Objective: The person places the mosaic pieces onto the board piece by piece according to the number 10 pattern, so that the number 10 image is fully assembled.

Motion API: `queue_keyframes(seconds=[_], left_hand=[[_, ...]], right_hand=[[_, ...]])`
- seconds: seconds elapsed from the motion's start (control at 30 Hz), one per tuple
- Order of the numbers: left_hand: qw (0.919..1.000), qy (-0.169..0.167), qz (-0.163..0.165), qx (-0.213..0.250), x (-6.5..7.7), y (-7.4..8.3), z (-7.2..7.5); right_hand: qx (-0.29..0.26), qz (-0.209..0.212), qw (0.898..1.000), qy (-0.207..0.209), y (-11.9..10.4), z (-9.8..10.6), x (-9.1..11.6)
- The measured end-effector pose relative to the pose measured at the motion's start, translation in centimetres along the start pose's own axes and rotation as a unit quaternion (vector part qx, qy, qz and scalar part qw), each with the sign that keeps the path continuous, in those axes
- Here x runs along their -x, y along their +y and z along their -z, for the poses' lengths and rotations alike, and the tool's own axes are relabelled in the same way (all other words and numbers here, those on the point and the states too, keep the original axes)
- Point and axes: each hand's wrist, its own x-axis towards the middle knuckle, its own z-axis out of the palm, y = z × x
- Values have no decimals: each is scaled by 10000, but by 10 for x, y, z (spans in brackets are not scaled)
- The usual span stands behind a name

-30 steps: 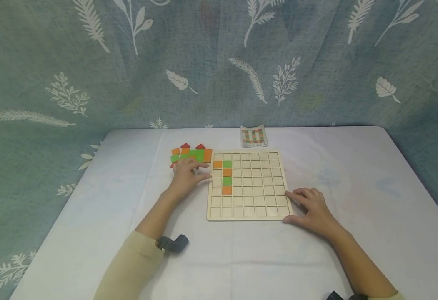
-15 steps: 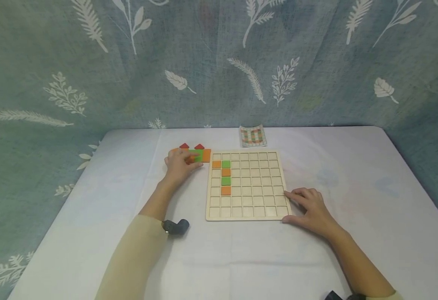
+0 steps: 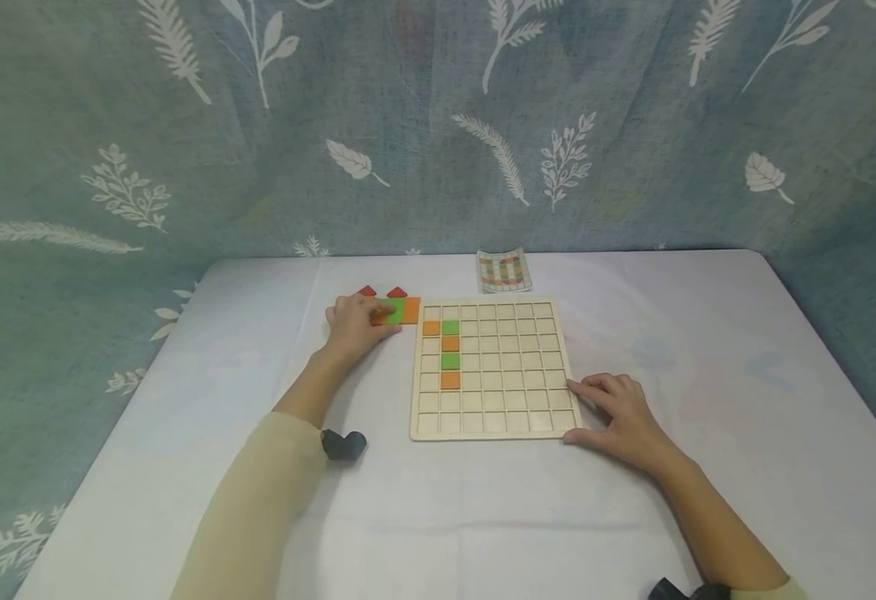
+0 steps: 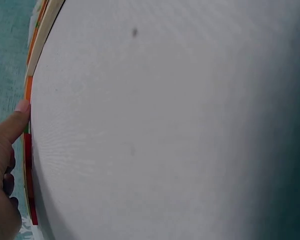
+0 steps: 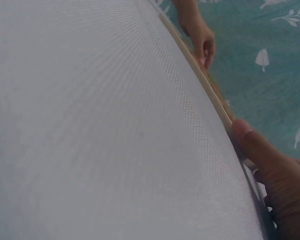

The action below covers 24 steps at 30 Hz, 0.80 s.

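Observation:
My left hand (image 3: pixel 355 325) lies over a cluster of thin coloured tiles and hides its left part. Its index fingertip overlaps a green tile (image 3: pixel 396 310), with the thumb just in front of the row. In the left wrist view, the thumb (image 4: pixel 15 122) is right at the tiles' edge, beside red tiles (image 4: pixel 29 175). A pale wooden grid board (image 3: pixel 508 375) bears several orange and green squares in its two left columns. Against its lower right edge rests my right hand (image 3: pixel 621 417), index finger on the side and thumb near the corner.
An orange tile (image 3: pixel 411 310) borders the board's upper left corner. Two red triangles (image 3: pixel 397 292) lie behind the row. A small card (image 3: pixel 504 271) with a coloured grid pattern sits behind the board. White cloth (image 3: pixel 513 517) covers the table, backed by a leaf-patterned curtain (image 3: pixel 422 108).
My left hand has moved left, away from the board's edge and over the tile cluster, and now covers more of it. The right hand and the squares on the board stay put.

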Motion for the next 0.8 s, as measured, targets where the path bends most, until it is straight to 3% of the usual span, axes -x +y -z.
queue_keyframes(seconds=[0.37,0.8], left_hand=[[9999,-94,-34,136,4,-1,2],[9980,-575,-184,169,11,-2,10]], right_hand=[[9,4,10000,14,1,-1,0],[8,-51,10000,-37,-2,0,0]])
